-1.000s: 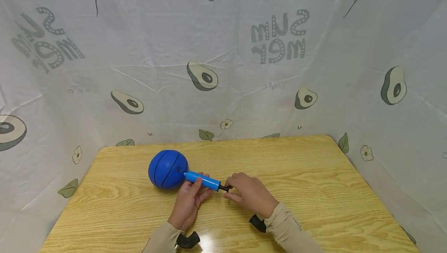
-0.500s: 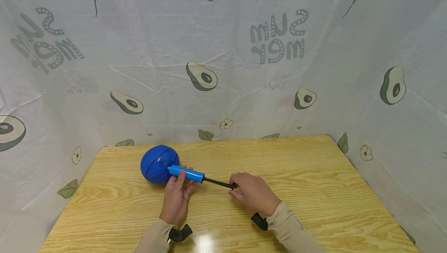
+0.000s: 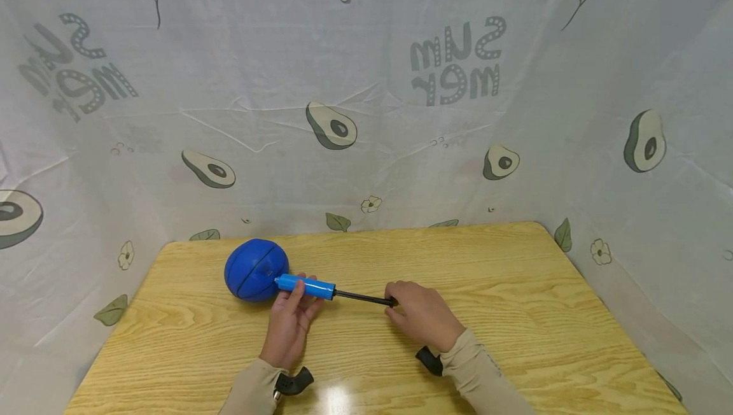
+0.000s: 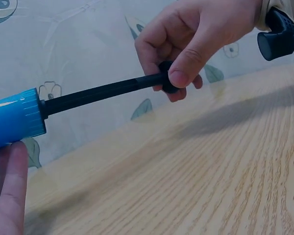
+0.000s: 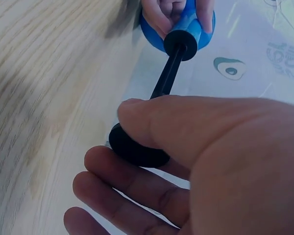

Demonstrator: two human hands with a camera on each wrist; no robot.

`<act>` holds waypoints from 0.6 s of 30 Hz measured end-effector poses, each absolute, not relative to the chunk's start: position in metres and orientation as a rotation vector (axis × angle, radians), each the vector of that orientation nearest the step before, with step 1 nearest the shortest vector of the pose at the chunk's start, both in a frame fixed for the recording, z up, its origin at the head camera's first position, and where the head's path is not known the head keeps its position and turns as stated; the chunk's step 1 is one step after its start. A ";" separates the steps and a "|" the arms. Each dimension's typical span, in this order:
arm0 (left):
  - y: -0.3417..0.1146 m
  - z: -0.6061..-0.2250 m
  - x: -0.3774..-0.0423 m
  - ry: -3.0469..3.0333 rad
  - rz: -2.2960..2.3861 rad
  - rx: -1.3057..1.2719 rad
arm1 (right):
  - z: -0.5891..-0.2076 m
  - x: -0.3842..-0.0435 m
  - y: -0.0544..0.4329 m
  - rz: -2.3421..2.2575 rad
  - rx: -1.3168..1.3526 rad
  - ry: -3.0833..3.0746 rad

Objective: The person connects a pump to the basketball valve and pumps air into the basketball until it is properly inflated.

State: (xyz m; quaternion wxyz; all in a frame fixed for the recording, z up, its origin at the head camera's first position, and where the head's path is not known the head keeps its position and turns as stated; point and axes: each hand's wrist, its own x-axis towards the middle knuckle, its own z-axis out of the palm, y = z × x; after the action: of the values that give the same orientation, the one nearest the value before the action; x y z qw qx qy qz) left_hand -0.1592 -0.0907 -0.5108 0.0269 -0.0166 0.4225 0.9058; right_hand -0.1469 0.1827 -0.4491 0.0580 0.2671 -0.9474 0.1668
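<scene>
A blue ball [image 3: 252, 268] with black seam lines and a dented side stands on the left of the table. The tip of a blue hand pump [image 3: 312, 287] meets its right side. My left hand [image 3: 288, 329] grips the pump's barrel, thumb across the top. From the barrel a black rod extends to the right, pulled well out. With thumb and fingers, my right hand [image 3: 426, 314] pinches the black handle [image 5: 137, 147] at the rod's end. In the left wrist view, the black rod [image 4: 103, 95] runs from the barrel to that handle.
Beneath everything is a wood-grain table [image 3: 515, 313]. A pale curtain [image 3: 389, 167] printed with avocados and leaves hangs behind it and along both sides. Black wrist-worn devices sit at both cuffs.
The rod has slid far out of the barrel. My left hand, pump and ball have shifted left, while my right hand has moved slightly right with the handle.
</scene>
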 end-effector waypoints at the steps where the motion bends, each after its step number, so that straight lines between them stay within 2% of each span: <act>1: -0.090 -0.511 -0.159 1.302 2.797 -0.044 | -0.449 -0.147 0.183 0.496 0.806 -2.867; 18: -0.081 -0.514 -0.156 1.337 2.673 -0.054 | -0.445 -0.146 0.181 0.430 0.907 -2.895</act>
State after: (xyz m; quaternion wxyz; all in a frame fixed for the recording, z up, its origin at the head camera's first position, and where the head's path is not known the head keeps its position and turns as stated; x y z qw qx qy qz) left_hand -0.1557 -0.0814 -0.5141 0.0761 -0.0181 0.4458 0.8917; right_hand -0.1463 0.1814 -0.4451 0.0388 0.2957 -0.9441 0.1403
